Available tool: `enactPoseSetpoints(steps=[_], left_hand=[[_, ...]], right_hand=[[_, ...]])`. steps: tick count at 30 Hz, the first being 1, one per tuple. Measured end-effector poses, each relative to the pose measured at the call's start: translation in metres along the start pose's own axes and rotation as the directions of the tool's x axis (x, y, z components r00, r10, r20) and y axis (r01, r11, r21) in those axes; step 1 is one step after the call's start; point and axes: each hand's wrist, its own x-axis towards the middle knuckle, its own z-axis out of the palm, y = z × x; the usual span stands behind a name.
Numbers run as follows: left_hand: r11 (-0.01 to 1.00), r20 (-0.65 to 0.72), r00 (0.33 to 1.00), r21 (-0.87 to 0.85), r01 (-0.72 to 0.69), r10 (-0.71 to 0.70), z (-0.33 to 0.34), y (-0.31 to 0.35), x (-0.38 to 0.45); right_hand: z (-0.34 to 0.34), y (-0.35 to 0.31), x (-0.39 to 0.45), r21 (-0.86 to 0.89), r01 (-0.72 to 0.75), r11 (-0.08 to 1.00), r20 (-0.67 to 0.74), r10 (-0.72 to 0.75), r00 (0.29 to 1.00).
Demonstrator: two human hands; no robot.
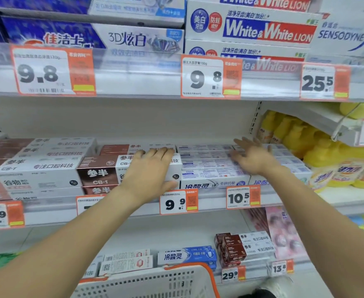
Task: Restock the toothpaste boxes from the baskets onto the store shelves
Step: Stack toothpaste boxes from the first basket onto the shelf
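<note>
Both hands reach onto the white metal middle shelf [209, 130] of the store rack. The left hand [153, 166] lies palm-down, fingers straight and together, flat on the top of a stack of brown-and-white toothpaste boxes [103, 175] near the shelf's front edge; it presses on them and does not curl round any. The right hand [252, 157] is blurred, with its fingers spread and fairly straight over the row of white-and-blue toothpaste boxes [209, 168] just to the right; it holds nothing, and whether the fingertips touch the box tops cannot be told.

Further brown-and-white boxes [47, 164] fill the left end of the same shelf. Along its front edge hang orange-and-white price tags, among them 1 reading 9.9 [178, 203] and 1 reading 10.5 [242, 197]. At the right end stand yellow plastic bottles [318, 151].

On the shelf above sit large blue-and-white cartons [95, 37] and white, red and blue cartons marked White & White [267, 31]. On the lower shelf lie a blue toothpaste box [187, 255] and small brown-and-white boxes [239, 248]. At the bottom edge of the view is the rim of a white perforated plastic basket with an orange handle [155, 282]; its contents are not visible.
</note>
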Motion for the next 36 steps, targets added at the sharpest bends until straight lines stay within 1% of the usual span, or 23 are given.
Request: enactPoseSetpoints(steps=[1,3,7,9,10,12,13,15,16,17,18,19,20,22,23,25,27,31,36], left_hand=[[1.000,0.006,1.000,0.001,-0.003,0.003,0.000,0.000,0.000],[1.000,0.025,1.000,-0.010,-0.007,0.007,-0.001,0.000,0.001],[1.000,0.079,0.996,-0.004,-0.028,0.028,-0.010,0.004,0.006],[0.997,0.025,0.997,0.004,-0.073,0.073,-0.017,0.018,0.010],[0.994,-0.017,0.994,-0.022,-0.107,0.107,-0.020,0.030,0.013],[0.969,-0.076,0.978,-0.137,-0.204,0.195,-0.023,0.058,0.022],[0.949,-0.080,0.969,-0.198,-0.244,0.232,-0.023,0.074,0.028],[0.922,-0.047,0.962,-0.279,-0.270,0.267,-0.015,0.102,0.044],[0.918,-0.026,0.962,-0.294,-0.266,0.270,-0.010,0.112,0.053],[0.921,0.001,0.964,-0.296,-0.253,0.265,-0.005,0.118,0.063],[0.929,0.037,0.967,-0.287,-0.232,0.253,0.000,0.122,0.073],[0.939,0.082,0.968,-0.276,-0.207,0.238,0.006,0.123,0.082],[0.946,0.133,0.965,-0.268,-0.182,0.224,0.011,0.123,0.090],[0.955,0.236,0.950,-0.264,-0.138,0.202,0.020,0.121,0.101],[0.958,0.280,0.941,-0.263,-0.116,0.190,0.024,0.120,0.103],[0.963,0.345,0.924,-0.260,-0.074,0.164,0.033,0.119,0.104],[0.968,0.371,0.917,-0.244,-0.054,0.145,0.038,0.120,0.102],[0.972,0.352,0.926,-0.228,-0.057,0.136,0.039,0.122,0.101],[0.971,0.352,0.927,-0.232,-0.051,0.132,0.039,0.122,0.101]], right_hand=[[0.000,0.015,-0.003,-0.032,-0.036,0.999,0.040,0.037,0.999],[0.006,0.033,-0.008,-0.073,-0.038,0.997,0.108,0.046,0.993],[0.014,0.034,-0.013,-0.066,0.006,0.998,0.086,0.000,0.996],[0.013,0.034,-0.012,-0.043,-0.006,0.999,0.096,0.010,0.995],[0.014,0.036,-0.012,-0.046,-0.004,0.999,0.111,0.009,0.994],[0.013,0.039,-0.010,-0.014,0.021,1.000,0.140,-0.019,0.990],[0.011,0.042,-0.009,0.034,0.034,0.999,0.143,-0.038,0.989],[0.004,0.048,-0.011,0.156,0.031,0.987,0.110,-0.049,0.993],[0.002,0.054,-0.010,0.181,0.036,0.983,0.057,-0.047,0.997],[0.000,0.061,-0.009,0.171,0.040,0.985,-0.006,-0.039,0.999],[-0.003,0.065,-0.010,0.105,0.028,0.994,-0.041,-0.024,0.999],[-0.003,0.071,-0.007,0.030,0.006,1.000,-0.043,-0.004,0.999],[-0.002,0.074,-0.005,-0.027,-0.023,0.999,-0.011,0.023,1.000],[0.004,0.079,0.001,-0.072,-0.045,0.996,0.064,0.050,0.997],[0.005,0.078,0.003,-0.082,-0.033,0.996,0.069,0.039,0.997],[0.007,0.079,0.005,-0.080,-0.003,0.997,0.028,0.005,1.000],[0.009,0.080,0.004,-0.086,0.008,0.996,0.018,-0.007,1.000],[0.013,0.082,0.001,-0.101,0.021,0.995,0.018,-0.019,1.000],[0.011,0.080,-0.001,-0.107,0.045,0.993,0.061,-0.039,0.997]])
